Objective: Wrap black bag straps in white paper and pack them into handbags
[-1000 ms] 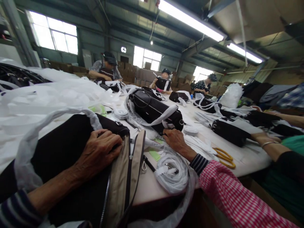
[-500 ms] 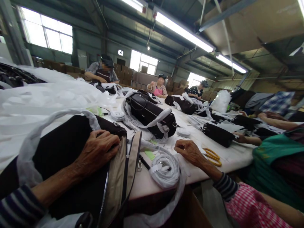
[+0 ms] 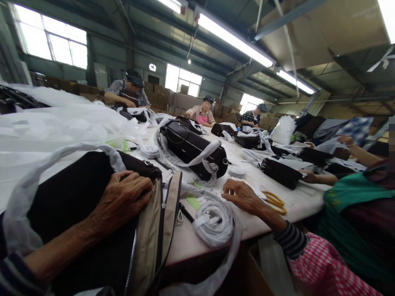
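My left hand (image 3: 128,192) lies over the top edge of a large black handbag (image 3: 74,197), fingers bent onto the fabric beside its unzipped mouth. The beige lining (image 3: 148,234) shows inside, and one handle (image 3: 18,201) is wrapped in white film. Over the table on the right, my right hand (image 3: 242,196) is closed, fingers curled inward; whatever they may hold is hidden. Just beyond its wrist lie yellow-handled scissors (image 3: 274,202). Between my hands sits a coiled strap (image 3: 213,224) in white wrapping, near a green paper slip (image 3: 193,202).
Another black handbag (image 3: 194,148) with wrapped handles stands mid-table. White wrapping sheets (image 3: 61,123) are heaped at the left. A co-worker in a green vest (image 3: 345,205) handles a small black bag (image 3: 280,172) at the right. Several people sit across the table.
The view has shifted slightly, so things sit a little further left. My hands keep nearly the same places. At the right, the co-worker's far hand now lifts a clear plastic sheet.
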A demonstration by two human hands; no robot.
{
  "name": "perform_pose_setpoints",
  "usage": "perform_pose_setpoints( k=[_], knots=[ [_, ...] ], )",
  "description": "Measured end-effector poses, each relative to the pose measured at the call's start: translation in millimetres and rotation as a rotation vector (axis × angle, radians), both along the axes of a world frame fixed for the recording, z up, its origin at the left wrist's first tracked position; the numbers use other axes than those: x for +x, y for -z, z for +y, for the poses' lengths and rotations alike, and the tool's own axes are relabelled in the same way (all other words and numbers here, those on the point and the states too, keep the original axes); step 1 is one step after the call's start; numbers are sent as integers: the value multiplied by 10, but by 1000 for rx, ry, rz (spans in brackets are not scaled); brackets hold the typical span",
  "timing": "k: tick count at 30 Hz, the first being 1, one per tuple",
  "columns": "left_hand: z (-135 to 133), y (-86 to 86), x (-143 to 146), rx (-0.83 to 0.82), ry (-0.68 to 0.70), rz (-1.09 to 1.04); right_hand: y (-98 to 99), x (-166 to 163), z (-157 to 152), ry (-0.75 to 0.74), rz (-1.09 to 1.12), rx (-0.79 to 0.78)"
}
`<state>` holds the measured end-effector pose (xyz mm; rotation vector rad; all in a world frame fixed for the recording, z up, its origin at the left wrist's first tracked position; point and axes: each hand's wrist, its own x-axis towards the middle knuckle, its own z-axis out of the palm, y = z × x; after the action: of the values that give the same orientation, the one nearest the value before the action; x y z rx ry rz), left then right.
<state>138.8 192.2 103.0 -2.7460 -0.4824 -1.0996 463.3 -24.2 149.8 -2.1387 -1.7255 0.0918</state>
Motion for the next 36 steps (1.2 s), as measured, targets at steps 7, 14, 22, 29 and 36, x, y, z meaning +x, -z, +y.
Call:
perform_pose_setpoints(
  k=[7,14,22,29,36],
  knots=[
    [21,26,-9,14,18,6,-43,-152,264,41,-227,99],
    [31,10,-15,14,10,19,43,-389,932,110,-375,-108],
    [5,-26,-9,-2,-9,20,-81,-293,607,126,-357,-154],
    [7,-30,-8,4,-25,30,-363,-660,-9,-124,-7,-17],
    [-19,-75,-18,-25,-25,54,-99,-1243,-21,-426,-114,8]
  ],
)
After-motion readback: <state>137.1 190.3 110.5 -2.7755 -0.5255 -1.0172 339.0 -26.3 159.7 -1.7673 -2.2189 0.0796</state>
